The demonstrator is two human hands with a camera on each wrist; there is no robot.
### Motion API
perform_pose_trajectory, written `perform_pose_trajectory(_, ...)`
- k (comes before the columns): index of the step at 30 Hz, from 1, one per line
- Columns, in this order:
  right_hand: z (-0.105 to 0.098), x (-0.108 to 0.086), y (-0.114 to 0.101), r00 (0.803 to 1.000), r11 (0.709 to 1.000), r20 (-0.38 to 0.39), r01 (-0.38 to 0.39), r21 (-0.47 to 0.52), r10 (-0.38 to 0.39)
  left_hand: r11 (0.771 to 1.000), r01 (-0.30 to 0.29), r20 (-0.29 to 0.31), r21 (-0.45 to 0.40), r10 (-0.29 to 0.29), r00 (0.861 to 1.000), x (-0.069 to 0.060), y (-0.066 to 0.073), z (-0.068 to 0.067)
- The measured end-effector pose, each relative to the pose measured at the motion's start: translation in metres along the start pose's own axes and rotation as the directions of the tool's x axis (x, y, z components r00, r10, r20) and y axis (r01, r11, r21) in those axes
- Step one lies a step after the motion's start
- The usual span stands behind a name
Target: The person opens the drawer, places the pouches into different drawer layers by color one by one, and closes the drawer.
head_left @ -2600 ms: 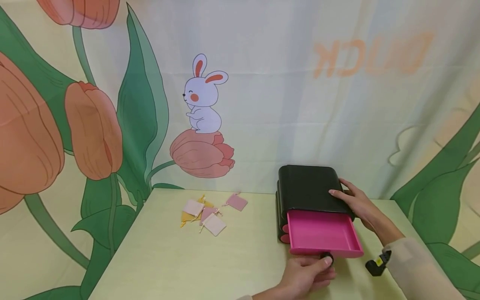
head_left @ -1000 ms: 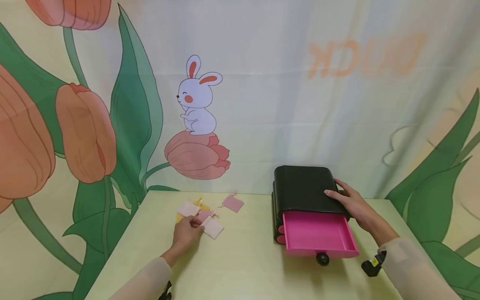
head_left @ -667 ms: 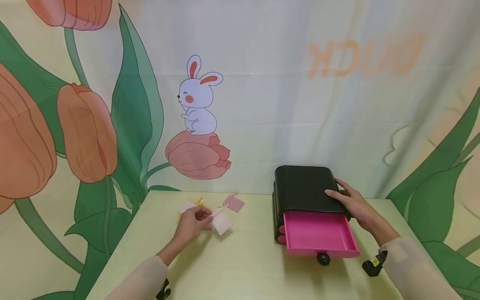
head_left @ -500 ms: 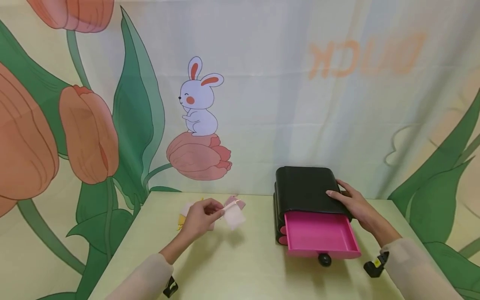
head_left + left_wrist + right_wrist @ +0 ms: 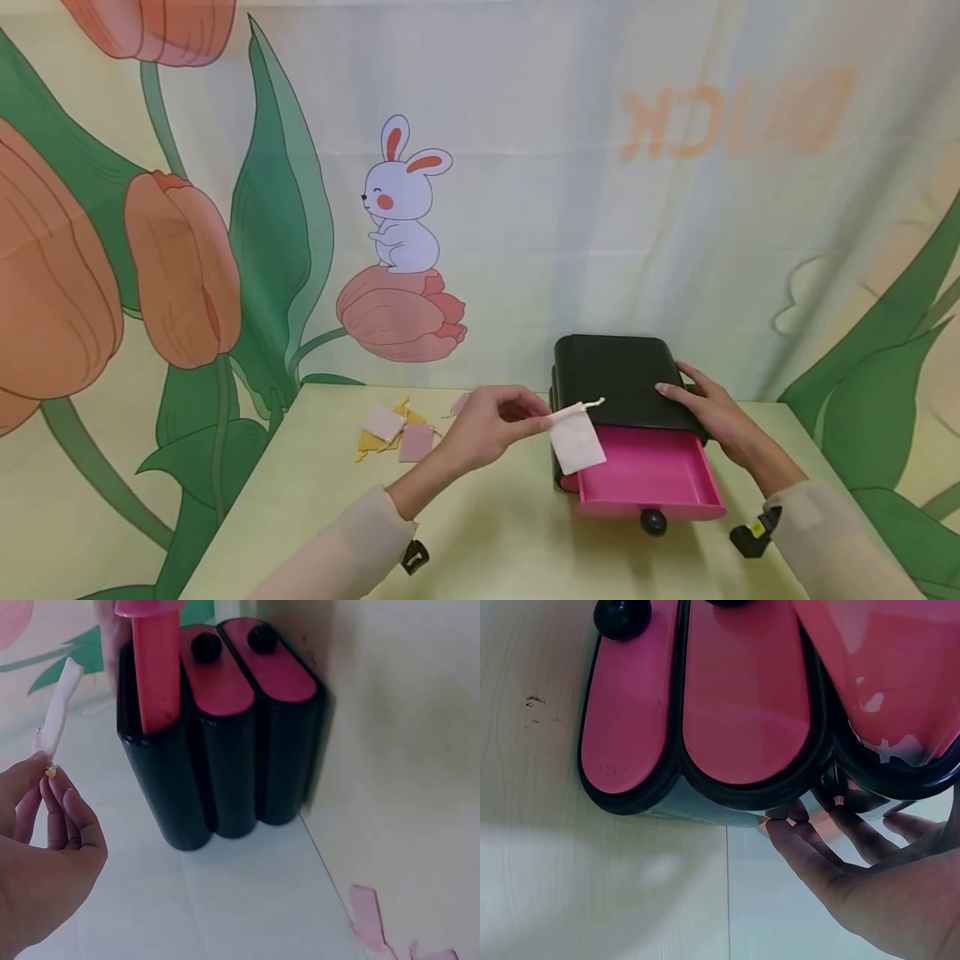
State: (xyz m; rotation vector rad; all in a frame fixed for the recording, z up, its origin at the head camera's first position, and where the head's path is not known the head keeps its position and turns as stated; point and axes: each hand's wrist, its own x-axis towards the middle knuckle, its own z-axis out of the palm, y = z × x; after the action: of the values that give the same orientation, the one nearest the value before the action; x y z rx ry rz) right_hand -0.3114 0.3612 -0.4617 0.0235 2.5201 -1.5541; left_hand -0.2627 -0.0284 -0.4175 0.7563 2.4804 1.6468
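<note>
Pinching a white pouch (image 5: 576, 443) near its drawstring top between thumb and fingertips of the left hand (image 5: 495, 427), right of centre in the head view. Letting it hang with a cord end out to the right, overlapping the left edge of a pulled-out pink drawer (image 5: 652, 467) at lower right of the frame. Cannot tell from this angle whether above the drawer or in front of it. With the right hand (image 5: 726, 417), resting the thumb on top of the black drawer unit (image 5: 615, 375) and other fingers against its right side, extended rather than clenched; apparently steadying.

Judging by this, midway through transferring a pouch to the drawer. Calls, on that reading, for a shift rightwards over the drawer floor, a lowering clear of the side wall, then a loosening of the pinch.

Lower left of centre: a pale pink pouch (image 5: 383, 422) over yellow fabric (image 5: 378, 442), beside a mauve pouch (image 5: 417, 442).

Underneath, a pale yellow tabletop (image 5: 480, 533), wood-grained with small dark marks in the right wrist view. Behind, a printed curtain (image 5: 540, 167): tulips at left, rabbit near centre, faint orange lettering upper right.
</note>
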Motion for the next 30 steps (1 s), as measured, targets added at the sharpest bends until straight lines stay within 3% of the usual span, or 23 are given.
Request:
perform_pose_trajectory(5,-0.003,-0.001,0.002,1.0,1.0,-0.008,-0.01,-0.014,0.01,1.0,-0.009,0.06,-0.017,0.01,0.998,0.012,0.012,0.028)
perform_pose_trajectory(13,-0.002,-0.002,0.003,1.0,0.999,-0.006,-0.03,0.027,0.03,0.999,-0.044,0.094,-0.028,0.046,0.995,0.023,0.006,0.065)
perform_pose_trajectory(17,-0.002,-0.006,0.002,0.998,0.991,0.036,-0.059,0.119,0.055,0.999,-0.043,0.102,-0.027,0.046,0.994,0.022,0.006,0.073)
perform_pose_trajectory(22,-0.005,-0.008,0.005,0.991,0.961,0.114,-0.104,0.256,0.076,0.998,-0.05,0.095,-0.03,0.053,0.994,0.022,0.006,0.076)
perform_pose_trajectory(30,-0.006,-0.007,0.01,0.988,0.961,0.111,-0.128,0.245,0.104,0.998,-0.054,0.09,0.025,0.052,0.995,0.024,0.008,0.079)
